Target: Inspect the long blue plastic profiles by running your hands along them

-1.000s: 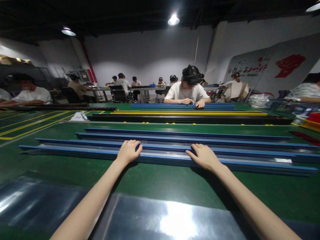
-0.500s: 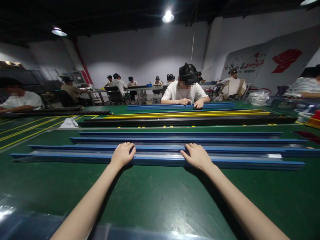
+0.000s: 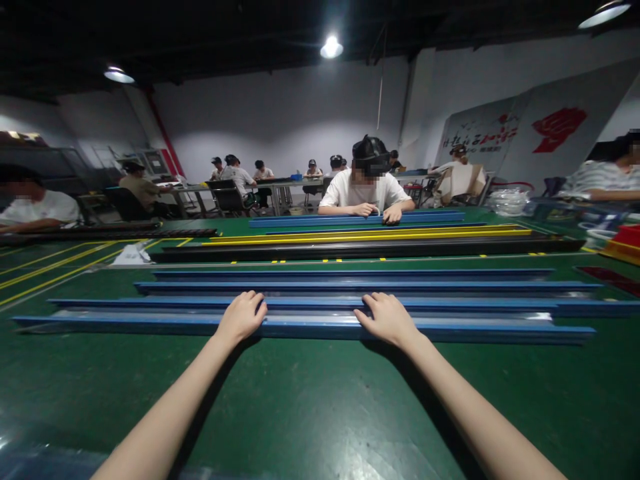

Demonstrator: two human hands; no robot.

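Several long blue profiles lie side by side across the green table. My left hand (image 3: 242,316) rests on the nearest blue profile (image 3: 310,330), left of its middle. Its fingers bend over the rear edge, and the thumb points inward. On the same profile, right of the middle, my right hand (image 3: 388,317) sits in a mirrored grip. The fingertips of both hands are partly hidden behind the rear edge. Pale, shiny strips show between the profile edges. Just behind lies another blue profile (image 3: 300,287), which neither hand touches.
Beyond lie a black profile (image 3: 260,252) and a yellow profile (image 3: 375,235). A co-worker (image 3: 367,187) leans over a blue profile (image 3: 285,221) across the table. A red bin (image 3: 625,243) stands at the right, white crumpled material (image 3: 131,255) at the left.
The whole view has shifted slightly, so the profiles appear a little lower and further left. My hands keep their places on the nearest blue profile.
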